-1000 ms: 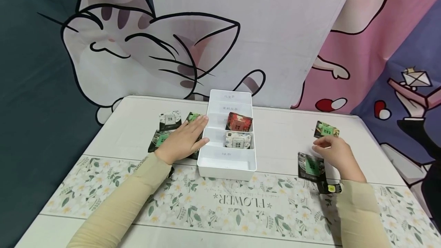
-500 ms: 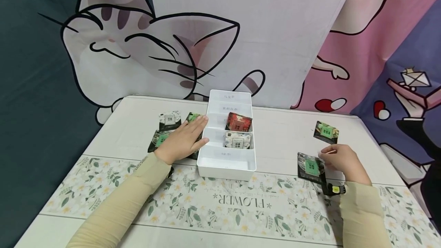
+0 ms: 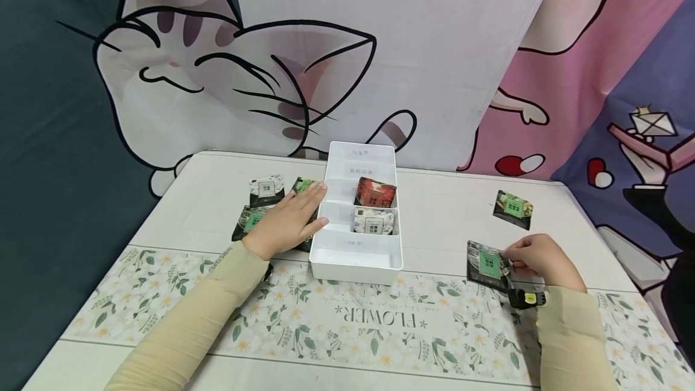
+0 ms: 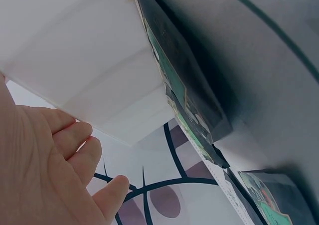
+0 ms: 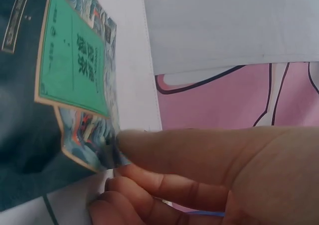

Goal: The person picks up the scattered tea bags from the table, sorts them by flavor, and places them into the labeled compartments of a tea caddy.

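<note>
My right hand (image 3: 545,261) pinches the right edge of a black tea bag packet with a green label (image 3: 487,265); in the right wrist view the thumb lies over the packet's (image 5: 75,60) edge, with fingers curled beneath. Fingers extended, my left hand (image 3: 288,222) rests along the left rim of a white divided box (image 3: 355,273) with labelled compartments. Inside the box stand a red tea packet (image 3: 376,193) and, one compartment nearer, a white one (image 3: 374,223). The left wrist view shows the left palm (image 4: 55,170) beside the box wall (image 4: 89,50).
Left of the box lie several more packets, among them a white-and-black one (image 3: 266,190) and a dark one with a green label (image 3: 250,222); the left hand partly covers the group. Another green-labelled packet (image 3: 513,210) lies at the far right. Printed cloth (image 3: 434,65) hangs behind the table.
My right hand has come down from near the far-right packet to the nearer dark packet and taken its right edge between thumb and fingers. The left hand has stayed put.
</note>
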`<state>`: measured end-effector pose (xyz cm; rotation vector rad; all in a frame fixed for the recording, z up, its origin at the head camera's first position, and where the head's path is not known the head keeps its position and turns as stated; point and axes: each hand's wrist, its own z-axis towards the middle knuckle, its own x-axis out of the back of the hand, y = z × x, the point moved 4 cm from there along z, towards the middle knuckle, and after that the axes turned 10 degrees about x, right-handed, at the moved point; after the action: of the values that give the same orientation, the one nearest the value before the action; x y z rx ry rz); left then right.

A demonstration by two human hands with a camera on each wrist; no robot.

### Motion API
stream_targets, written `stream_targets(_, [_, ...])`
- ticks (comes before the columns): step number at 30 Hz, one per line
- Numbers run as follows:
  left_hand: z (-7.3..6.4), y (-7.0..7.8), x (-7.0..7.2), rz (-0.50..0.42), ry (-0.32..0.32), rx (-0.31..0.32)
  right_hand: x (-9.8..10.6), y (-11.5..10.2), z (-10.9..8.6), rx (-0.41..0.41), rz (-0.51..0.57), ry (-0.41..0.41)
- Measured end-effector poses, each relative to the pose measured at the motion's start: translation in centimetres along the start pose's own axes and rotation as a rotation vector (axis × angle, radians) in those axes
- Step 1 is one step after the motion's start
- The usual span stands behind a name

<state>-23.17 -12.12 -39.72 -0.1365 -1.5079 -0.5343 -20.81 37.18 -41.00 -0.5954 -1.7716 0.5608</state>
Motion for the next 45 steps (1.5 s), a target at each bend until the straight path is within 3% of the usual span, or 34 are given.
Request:
stream_targets(14, [0.0, 0.1, 0.1, 0.0, 0.0, 0.002, -0.4, 0.1, 0.7, 0.025, 0.111, 0.05])
stream_targets(20, [0.0, 0.1, 0.1, -0.001, -0.001, 0.003, -0.9, -0.6, 0.8, 0.045, 0.231, 0.1])
stream_targets(38, [0.0, -0.1, -0.2, -0.004, 0.0, -0.001, -1.7, -2.6, 1.4, 0.127, 0.419, 0.293])
stream_targets(45, [0.0, 0.0, 0.0, 0.01, 0.003, 0.0, -1.5, -3.5, 1.2, 0.171, 0.457, 0.321])
